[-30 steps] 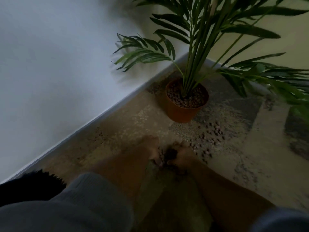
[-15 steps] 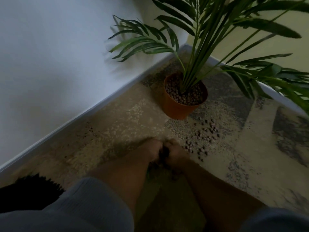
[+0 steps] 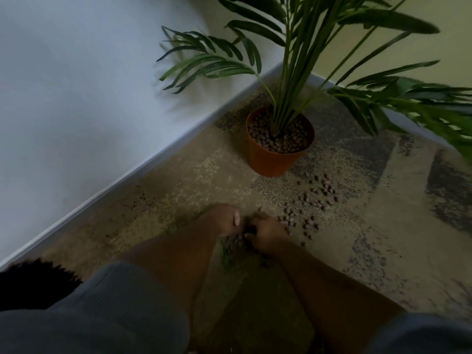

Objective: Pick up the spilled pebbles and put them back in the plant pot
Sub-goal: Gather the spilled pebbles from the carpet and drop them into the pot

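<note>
Both hands have drawn closer since a second ago: left hand [image 3: 224,221] and right hand [image 3: 265,232] now sit almost touching on the carpet [image 3: 178,180], cupped round a small heap of pebbles [image 3: 236,242]. I read the fingers as curled inward raking it, but blur means I can't tell if any are actually gripped. Most spilled pebbles [image 3: 313,200] lie right of the hands, just near of the plant pot [image 3: 270,162]; nothing returned yet, I'd judge.
</note>
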The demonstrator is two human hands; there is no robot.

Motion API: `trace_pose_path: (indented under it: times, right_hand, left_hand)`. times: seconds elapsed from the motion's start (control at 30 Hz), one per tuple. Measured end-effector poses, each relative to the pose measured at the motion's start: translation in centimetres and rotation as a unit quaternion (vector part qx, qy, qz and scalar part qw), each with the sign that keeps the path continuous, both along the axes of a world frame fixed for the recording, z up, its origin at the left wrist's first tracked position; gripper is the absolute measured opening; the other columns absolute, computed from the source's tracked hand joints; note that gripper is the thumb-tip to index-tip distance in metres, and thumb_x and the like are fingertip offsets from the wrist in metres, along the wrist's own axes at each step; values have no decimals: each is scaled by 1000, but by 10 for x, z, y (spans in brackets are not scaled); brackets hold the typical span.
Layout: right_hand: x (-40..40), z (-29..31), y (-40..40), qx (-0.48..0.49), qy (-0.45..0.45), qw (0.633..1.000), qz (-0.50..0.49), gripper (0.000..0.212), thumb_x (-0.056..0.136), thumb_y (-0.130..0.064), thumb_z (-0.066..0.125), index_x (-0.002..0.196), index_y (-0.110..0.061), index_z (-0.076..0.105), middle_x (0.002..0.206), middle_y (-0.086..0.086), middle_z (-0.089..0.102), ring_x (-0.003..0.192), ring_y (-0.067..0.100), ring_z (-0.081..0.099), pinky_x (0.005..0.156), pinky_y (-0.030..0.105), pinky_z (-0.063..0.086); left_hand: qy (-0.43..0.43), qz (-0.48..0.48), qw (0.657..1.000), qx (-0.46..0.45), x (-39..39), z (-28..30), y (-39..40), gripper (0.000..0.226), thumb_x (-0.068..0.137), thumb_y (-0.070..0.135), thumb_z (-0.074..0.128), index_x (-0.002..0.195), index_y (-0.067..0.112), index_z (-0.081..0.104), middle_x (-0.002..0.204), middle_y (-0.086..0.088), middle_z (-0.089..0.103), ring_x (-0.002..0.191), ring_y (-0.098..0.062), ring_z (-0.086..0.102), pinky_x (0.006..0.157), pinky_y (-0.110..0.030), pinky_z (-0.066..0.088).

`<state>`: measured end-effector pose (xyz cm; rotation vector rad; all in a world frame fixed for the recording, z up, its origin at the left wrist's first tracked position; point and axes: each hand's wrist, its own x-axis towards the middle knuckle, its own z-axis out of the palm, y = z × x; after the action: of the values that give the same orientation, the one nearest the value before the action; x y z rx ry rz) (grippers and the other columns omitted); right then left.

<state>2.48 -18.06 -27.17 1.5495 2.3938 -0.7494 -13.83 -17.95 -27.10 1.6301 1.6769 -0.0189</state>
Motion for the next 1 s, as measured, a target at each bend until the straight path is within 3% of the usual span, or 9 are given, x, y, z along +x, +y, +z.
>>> trace_pose_path:
  times: [0.2, 0.3, 0.4, 0.47, 0.53, 0.63, 0.83, 0.93, 1.0]
  right_hand:
    - [1, 5, -7, 2, 24, 998, 52, 29, 90, -19, 58, 118, -19, 67, 133, 3, 53, 113, 25, 57, 90, 28, 45]
    - [2, 3, -4, -1, 43, 999, 2, 24, 90, -15, 56, 111, -17, 70, 123, 6, 62, 107, 25, 61, 85, 27, 45]
    - [9, -4, 3, -67, 145, 978, -135, 21, 90, -5, 58, 106, -5, 72, 114, 12, 69, 104, 28, 65, 92, 34, 53]
    - [13, -1, 10, -192, 281, 883, -325, 23, 87, 5, 59, 108, 5, 68, 111, 16, 66, 101, 29, 66, 88, 38, 57]
    - [14, 9, 15, -311, 410, 701, -493, 18, 89, 7, 56, 104, 4, 65, 104, 13, 58, 92, 24, 61, 69, 30, 61]
    - [19, 20, 22, -385, 527, 515, -556, 16, 93, 5, 44, 84, -2, 55, 86, 12, 50, 78, 18, 53, 50, 18, 55]
    - [12, 56, 49, -393, 669, 355, -521, 14, 92, -2, 41, 81, -5, 49, 78, 11, 48, 68, 19, 57, 52, 15, 53]
    - [7, 78, 71, -375, 691, 343, -514, 14, 93, -2, 42, 84, -2, 54, 86, 15, 53, 71, 21, 63, 63, 20, 58]
    - [4, 94, 87, -343, 697, 355, -521, 16, 95, -3, 40, 96, 1, 55, 96, 17, 56, 93, 26, 66, 78, 28, 60]
  left_hand:
    - [13, 0, 1000, -15, 8, 5, -1, 16, 82, 9, 60, 87, 24, 62, 86, 8, 59, 87, -17, 58, 65, -21, 38]
    - [-19, 37, 998, -45, 10, 4, 1, 13, 85, 14, 63, 92, 23, 69, 95, 4, 66, 85, -15, 59, 60, -16, 41]
    - [-115, 164, 972, -126, 11, 2, 8, 16, 90, 4, 58, 101, 7, 69, 99, -14, 65, 83, -23, 61, 80, -32, 52]
    - [-231, 283, 915, -170, 14, 9, 11, 15, 94, 1, 50, 91, 8, 63, 83, -10, 58, 68, -14, 56, 69, -26, 55]
    - [-308, 364, 859, -186, 15, 17, 15, 22, 94, 1, 41, 91, 12, 60, 75, -2, 55, 61, -6, 51, 53, -15, 51]
    - [-405, 448, 776, -181, 17, 24, 24, 25, 91, 5, 37, 87, 12, 60, 69, -1, 57, 55, -7, 50, 46, -14, 45]
    - [-508, 570, 638, -100, 22, 46, 69, 26, 100, 22, 41, 79, 15, 56, 71, 2, 51, 60, -5, 48, 46, -11, 43]
    - [-564, 580, 584, -70, 29, 68, 97, 26, 101, 22, 40, 82, 14, 56, 77, 0, 52, 65, -5, 50, 63, -14, 47]
    - [-599, 563, 567, -58, 36, 85, 111, 26, 101, 21, 38, 91, 9, 60, 86, -4, 57, 76, -9, 57, 75, -19, 51]
